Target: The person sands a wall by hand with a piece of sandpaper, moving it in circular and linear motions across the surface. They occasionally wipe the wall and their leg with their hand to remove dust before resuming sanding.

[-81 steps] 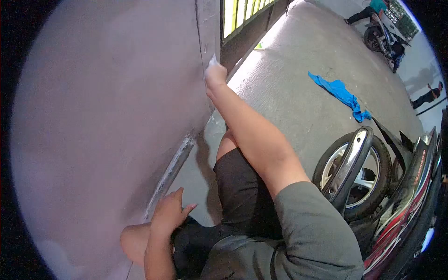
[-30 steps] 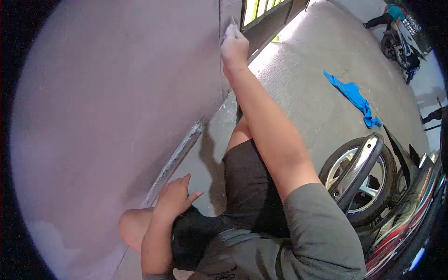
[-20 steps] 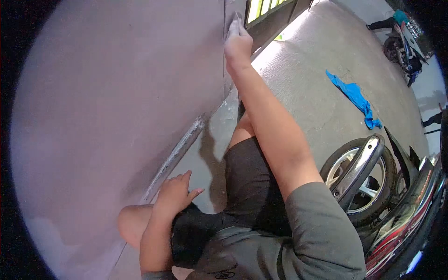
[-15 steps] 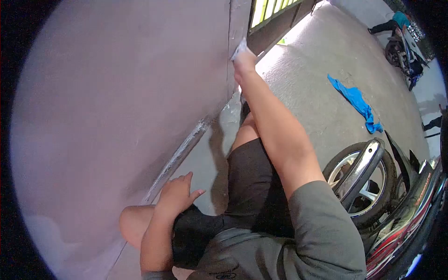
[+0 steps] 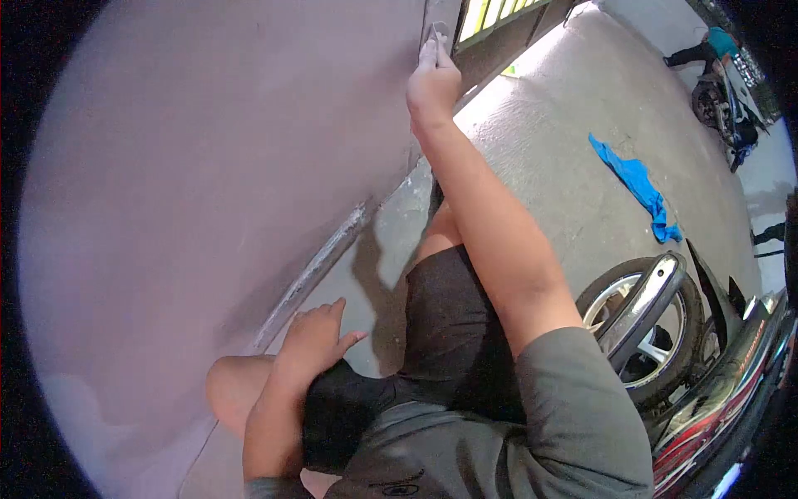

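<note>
Shirt and dark shorts are seen at bottom centre, legs bent. At lower left, the left forearm is laid along the thigh, presumably for support; the left hand is held past the leg with nothing in it, thumb and forefinger spread apart. The right arm is stretched to upper centre, a long reach probably being required by so low a posture. There, the fingers of the right hand are closed together on a thin pale piece; its material cannot be told. It is held up at the narrow pillar face, between wall and barred gate; contact seems likely. At lower right, a motorcycle is parked, its exhaust cover set across the wheel. A crumpled blue cloth is spread on the floor, for no evident reason. At upper right, a second motorcycle is noted, with a person in teal bent beside it.
</note>
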`<state>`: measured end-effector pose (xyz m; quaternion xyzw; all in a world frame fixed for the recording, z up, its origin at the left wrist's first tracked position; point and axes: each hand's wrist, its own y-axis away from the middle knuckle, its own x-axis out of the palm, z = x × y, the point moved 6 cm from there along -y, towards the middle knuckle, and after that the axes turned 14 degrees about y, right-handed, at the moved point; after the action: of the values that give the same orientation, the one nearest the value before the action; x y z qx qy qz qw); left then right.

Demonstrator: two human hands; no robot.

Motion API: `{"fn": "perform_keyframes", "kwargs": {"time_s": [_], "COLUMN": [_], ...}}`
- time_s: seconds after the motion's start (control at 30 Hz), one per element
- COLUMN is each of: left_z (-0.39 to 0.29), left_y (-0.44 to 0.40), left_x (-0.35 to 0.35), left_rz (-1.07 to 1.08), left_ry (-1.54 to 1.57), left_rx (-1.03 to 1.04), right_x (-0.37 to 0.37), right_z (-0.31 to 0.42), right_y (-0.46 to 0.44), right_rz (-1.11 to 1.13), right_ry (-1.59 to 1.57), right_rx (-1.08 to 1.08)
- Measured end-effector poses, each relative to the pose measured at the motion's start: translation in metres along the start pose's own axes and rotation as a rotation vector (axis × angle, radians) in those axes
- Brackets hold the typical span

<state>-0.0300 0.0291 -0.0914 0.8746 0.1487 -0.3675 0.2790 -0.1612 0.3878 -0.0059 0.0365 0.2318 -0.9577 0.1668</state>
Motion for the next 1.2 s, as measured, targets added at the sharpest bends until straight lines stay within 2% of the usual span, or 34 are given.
{"fn": "perform_keyframes", "kwargs": {"time_s": [0.03,0.07,0.13,0.17,0.27,0.3,0.4,0.43,0.47,0.57,0.63,0.67,0.73,0.77,0.8,0.87,0.9,0.97,1.0,1.07,1.2], "left_z": [0.000,-0.001,-0.001,-0.003,-0.001,0.002,-0.001,-0.002,-0.003,-0.004,-0.003,-0.002,-0.004,-0.005,-0.004,-0.002,-0.002,-0.001,0.000,0.001,-0.002], "left_y": [-0.001,-0.001,-0.002,-0.002,-0.001,-0.002,0.000,-0.001,-0.001,0.001,0.001,0.003,0.002,0.002,0.001,0.002,0.002,0.003,0.003,0.001,0.000], "left_x": [-0.001,-0.002,-0.003,-0.006,-0.001,0.001,-0.002,-0.005,-0.007,-0.006,-0.005,-0.004,-0.007,-0.008,-0.008,-0.005,-0.005,-0.002,-0.001,-0.003,-0.007], "left_rz": [-0.007,-0.012,0.019,0.014,0.058,0.027,0.020,0.046,0.039,0.018,0.003,0.004,0.012,0.005,0.009,0.021,0.014,0.009,0.006,-0.010,-0.001], "left_ry": [-0.003,-0.007,-0.019,-0.021,-0.031,-0.013,-0.008,-0.012,-0.014,-0.010,-0.003,-0.002,-0.014,-0.016,-0.017,-0.010,-0.017,-0.024,-0.015,-0.017,-0.029], "left_rx": [0.015,0.019,-0.021,-0.016,-0.071,-0.029,-0.020,-0.056,-0.051,-0.030,-0.026,-0.030,-0.011,-0.010,-0.015,-0.027,-0.023,-0.022,-0.013,0.007,-0.005], "right_x": [0.002,0.000,0.007,0.008,-0.006,-0.001,-0.006,-0.001,0.003,0.000,-0.012,-0.013,-0.011,0.000,-0.001,0.002,0.002,-0.004,-0.003,0.000,0.000], "right_z": [-0.017,-0.025,-0.059,-0.060,0.003,0.011,-0.009,-0.029,-0.042,-0.022,0.027,0.022,-0.004,-0.036,-0.031,-0.021,-0.015,0.018,0.011,-0.020,-0.015], "right_y": [0.000,0.000,0.012,0.007,0.009,0.001,0.007,0.005,0.002,0.011,-0.003,0.000,0.003,0.005,0.003,0.008,0.009,-0.002,-0.002,-0.003,0.001], "right_rz": [0.036,0.032,0.212,0.210,0.163,0.096,0.129,0.154,0.152,0.198,0.133,0.136,0.138,0.104,0.106,0.302,0.307,0.171,0.169,0.165,0.209], "right_ry": [-0.134,-0.138,-0.218,-0.220,-0.165,-0.194,-0.124,-0.103,-0.106,-0.128,-0.014,-0.015,0.004,-0.140,-0.142,-0.090,-0.082,0.035,0.033,-0.016,-0.115], "right_rx": [0.119,0.114,0.688,0.681,0.397,0.178,0.301,0.442,0.434,0.500,0.046,0.049,0.190,0.417,0.414,0.502,0.512,0.106,0.106,0.305,0.374]}}
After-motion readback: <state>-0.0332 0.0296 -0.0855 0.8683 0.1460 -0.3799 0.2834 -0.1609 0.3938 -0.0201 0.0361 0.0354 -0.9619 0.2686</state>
